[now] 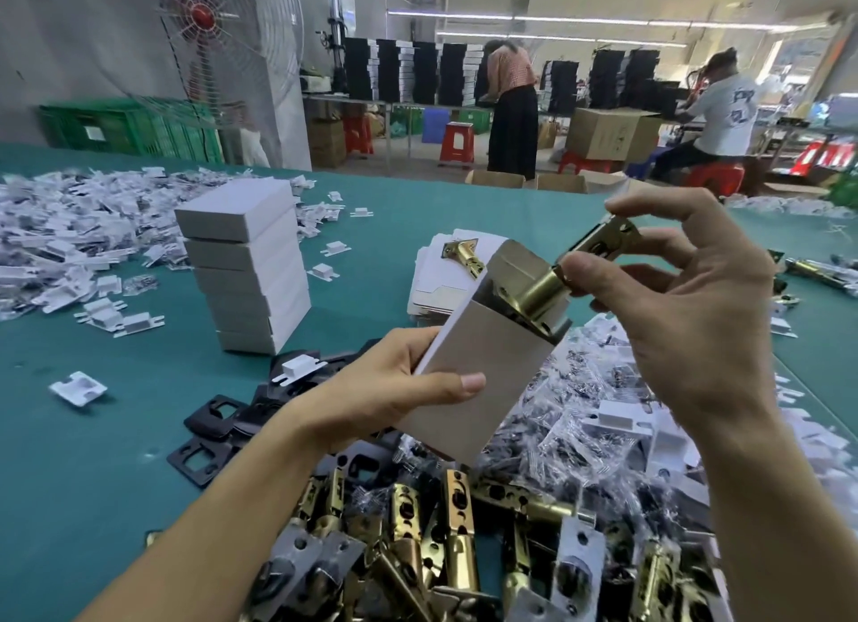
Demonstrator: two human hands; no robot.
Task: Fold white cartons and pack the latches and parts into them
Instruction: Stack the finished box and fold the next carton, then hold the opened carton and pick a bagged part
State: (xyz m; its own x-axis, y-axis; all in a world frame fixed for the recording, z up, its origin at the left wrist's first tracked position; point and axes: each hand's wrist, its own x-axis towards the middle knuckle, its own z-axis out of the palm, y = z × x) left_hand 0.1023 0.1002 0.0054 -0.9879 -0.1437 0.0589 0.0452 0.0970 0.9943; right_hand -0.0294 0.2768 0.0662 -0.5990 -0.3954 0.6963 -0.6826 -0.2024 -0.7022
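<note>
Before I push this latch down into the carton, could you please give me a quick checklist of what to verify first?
1. Carton held steady: left hand grips its lower half. Ok.
2. Carton mouth open, top flap folded back. Ok.
3. Latch secured: right hand pinches it. Ok.
4. Latch lined up: its lower end sits in the mouth. Ok.
5. Carton's bottom end closed: hidden. Cannot tell.
6. Other parts inside: cannot tell.
</note>
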